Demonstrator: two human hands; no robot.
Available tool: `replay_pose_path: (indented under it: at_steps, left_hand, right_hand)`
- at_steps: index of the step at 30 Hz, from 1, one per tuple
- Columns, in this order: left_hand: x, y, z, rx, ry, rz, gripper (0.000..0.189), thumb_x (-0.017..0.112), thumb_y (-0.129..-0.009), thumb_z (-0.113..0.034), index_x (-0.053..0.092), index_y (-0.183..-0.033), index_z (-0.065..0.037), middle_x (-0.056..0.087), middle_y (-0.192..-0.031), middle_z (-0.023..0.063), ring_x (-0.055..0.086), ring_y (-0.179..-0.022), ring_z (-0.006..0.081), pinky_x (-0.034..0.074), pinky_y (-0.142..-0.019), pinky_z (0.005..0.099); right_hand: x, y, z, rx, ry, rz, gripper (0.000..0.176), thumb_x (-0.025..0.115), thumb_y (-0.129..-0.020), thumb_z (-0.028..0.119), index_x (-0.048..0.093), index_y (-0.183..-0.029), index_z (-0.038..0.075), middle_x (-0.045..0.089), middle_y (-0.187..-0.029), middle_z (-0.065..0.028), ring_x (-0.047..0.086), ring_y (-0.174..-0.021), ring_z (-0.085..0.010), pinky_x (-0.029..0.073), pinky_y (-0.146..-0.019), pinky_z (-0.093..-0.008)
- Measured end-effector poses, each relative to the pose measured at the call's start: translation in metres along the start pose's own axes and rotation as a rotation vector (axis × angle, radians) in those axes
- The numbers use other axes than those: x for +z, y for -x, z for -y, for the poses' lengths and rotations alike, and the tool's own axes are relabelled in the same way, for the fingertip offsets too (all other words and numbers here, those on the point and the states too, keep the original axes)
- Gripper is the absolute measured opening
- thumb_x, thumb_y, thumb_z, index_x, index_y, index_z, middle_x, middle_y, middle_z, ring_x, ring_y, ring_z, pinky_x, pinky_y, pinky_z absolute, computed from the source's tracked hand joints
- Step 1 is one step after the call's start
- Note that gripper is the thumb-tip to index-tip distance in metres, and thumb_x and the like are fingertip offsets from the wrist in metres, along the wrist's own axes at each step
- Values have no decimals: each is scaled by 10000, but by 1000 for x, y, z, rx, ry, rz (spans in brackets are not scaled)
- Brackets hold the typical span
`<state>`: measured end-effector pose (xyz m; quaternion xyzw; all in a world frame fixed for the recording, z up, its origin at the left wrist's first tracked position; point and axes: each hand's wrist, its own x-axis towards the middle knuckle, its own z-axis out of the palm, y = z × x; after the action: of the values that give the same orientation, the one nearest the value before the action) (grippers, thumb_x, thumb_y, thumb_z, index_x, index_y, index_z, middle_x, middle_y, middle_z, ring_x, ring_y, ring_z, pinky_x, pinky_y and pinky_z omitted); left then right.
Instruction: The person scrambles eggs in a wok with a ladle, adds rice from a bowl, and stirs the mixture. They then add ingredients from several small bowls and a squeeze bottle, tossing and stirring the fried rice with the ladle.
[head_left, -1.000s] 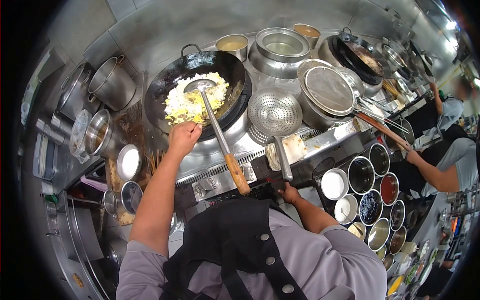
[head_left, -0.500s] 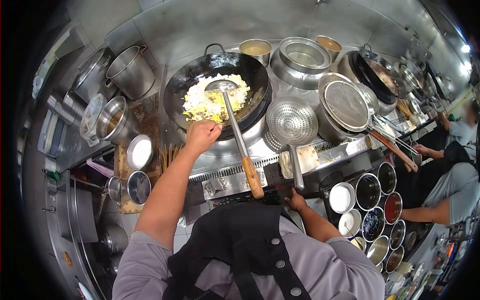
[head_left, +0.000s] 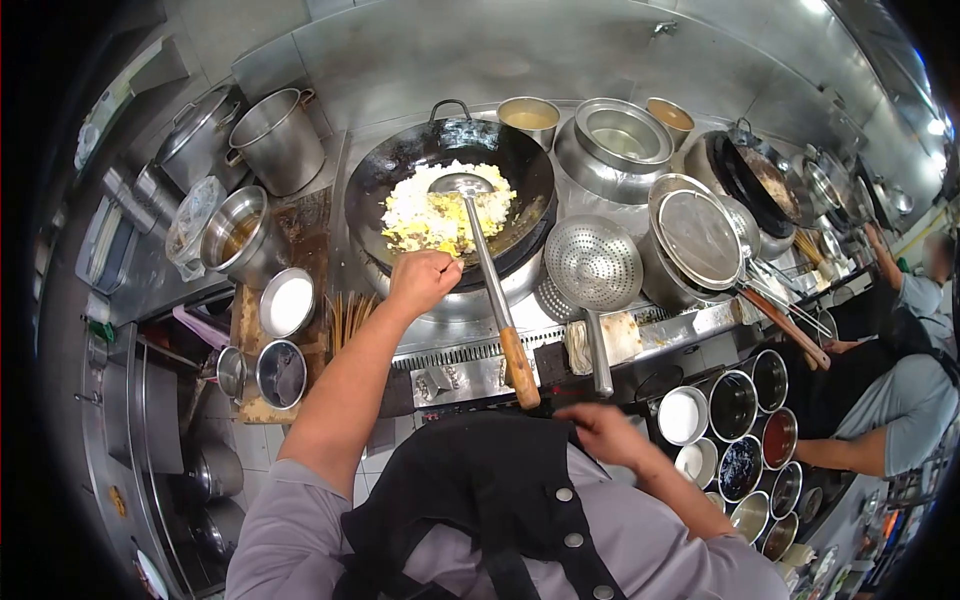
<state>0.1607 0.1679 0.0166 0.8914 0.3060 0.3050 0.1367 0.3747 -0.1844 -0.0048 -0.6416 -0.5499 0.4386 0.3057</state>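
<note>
A black wok (head_left: 375, 180) sits on the burner with white rice and yellow egg (head_left: 412, 215) in it. My left hand (head_left: 425, 280) is closed at the wok's near edge; the part it grips is hidden under the fingers. A ladle (head_left: 485, 255) leans in the wok, its bowl on the rice and its wooden handle pointing toward me over the near rim. Slightly blurred, my right hand (head_left: 608, 435) is in front of my apron, to the right of the handle's end and apart from it. Its fingers stretch leftward, with nothing visible in them.
Right of the wok lies a perforated skimmer (head_left: 594, 262), with strainers (head_left: 700, 240) on a pot beyond. Several seasoning containers (head_left: 734, 405) stand at lower right. Metal pots (head_left: 278, 140) and white-filled bowls (head_left: 287, 305) are at left. Another person (head_left: 905, 400) works at far right.
My right hand has come up and turned inward, toward the ladle handle's end. My left hand keeps its place at the wok's edge. The whole view has shifted slightly.
</note>
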Motion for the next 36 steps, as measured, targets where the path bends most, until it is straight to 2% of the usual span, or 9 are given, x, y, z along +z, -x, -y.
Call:
replay_pose_path:
  at_steps: [2, 5, 8, 11, 12, 15, 24, 28, 36]
  left_hand:
    - [0, 0, 1, -34, 2, 30, 387, 654, -941, -324, 610, -694, -29, 610, -682, 163, 611, -651, 393, 475, -615, 490]
    - [-3, 2, -2, -38, 6, 42, 395, 645, -945, -335, 617, -695, -31, 612, -685, 166, 614, -661, 393, 481, -631, 493]
    - [-2, 1, 1, -45, -37, 56, 413, 638, -942, -363, 625, -692, -35, 622, -690, 171, 621, -670, 395, 483, -633, 497]
    - [-7, 2, -3, -100, 66, 61, 419, 626, -936, -383, 642, -686, -48, 647, -712, 179, 634, -686, 401, 495, -633, 500]
    - [-8, 0, -2, -109, 65, 44, 419, 626, -936, -383, 642, -686, -48, 647, -712, 179, 634, -686, 401, 495, -633, 500]
    - [-11, 1, -4, -75, -21, 70, 398, 614, -937, -395, 697, -728, -66, 683, -737, 170, 664, -711, 396, 528, -665, 504]
    - [-15, 4, -2, -44, 69, 30, 403, 663, -932, -351, 614, -655, -63, 639, -677, 152, 615, -643, 394, 488, -600, 498]
    - [-8, 3, 6, -14, 38, 51, 408, 640, -946, -373, 644, -661, -80, 655, -687, 137, 639, -667, 377, 493, -610, 505]
    - [-12, -3, 2, -18, 30, 55, 392, 603, -956, -401, 677, -721, -96, 691, -758, 133, 668, -749, 361, 498, -664, 526]
  right_hand:
    - [-33, -12, 78, -112, 471, -105, 568, 780, -859, 119, 592, -1394, 87, 684, -1182, -159, 646, -1172, -308, 518, -998, -403]
    - [-55, -77, 126, -1012, 1139, -118, 573, 791, -766, 194, 619, -1306, 112, 647, -1046, -61, 606, -1103, -301, 464, -1048, -480]
    - [-33, -154, 117, -1250, 1039, 342, 367, 777, -757, 250, 691, -1088, 119, 656, -986, -70, 636, -1003, -301, 509, -967, -461]
    - [-34, -178, 178, -1337, 601, -136, 174, 759, -766, 227, 670, -870, 120, 657, -889, -78, 655, -857, -307, 549, -824, -447]
    - [-44, -178, 199, -1250, 631, -419, 151, 769, -749, 132, 642, -826, 107, 634, -792, -90, 635, -720, -325, 541, -679, -433]
    - [-72, -222, 224, -996, -452, -688, 289, 817, -880, 129, 548, -778, 88, 623, -778, -7, 588, -674, -100, 481, -611, -252]
    - [-154, -247, 382, -1064, -418, -705, 366, 766, -938, 249, 545, -705, 74, 536, -580, -23, 522, -471, -132, 452, -473, -300]
    - [-117, -332, 321, -665, -478, -700, 294, 758, -936, 177, 541, -767, 73, 523, -590, -17, 524, -469, -135, 458, -468, -305]
    - [-121, -328, 406, -900, -492, -625, 280, 764, -929, 205, 553, -793, 80, 530, -607, -13, 495, -445, -114, 414, -459, -281]
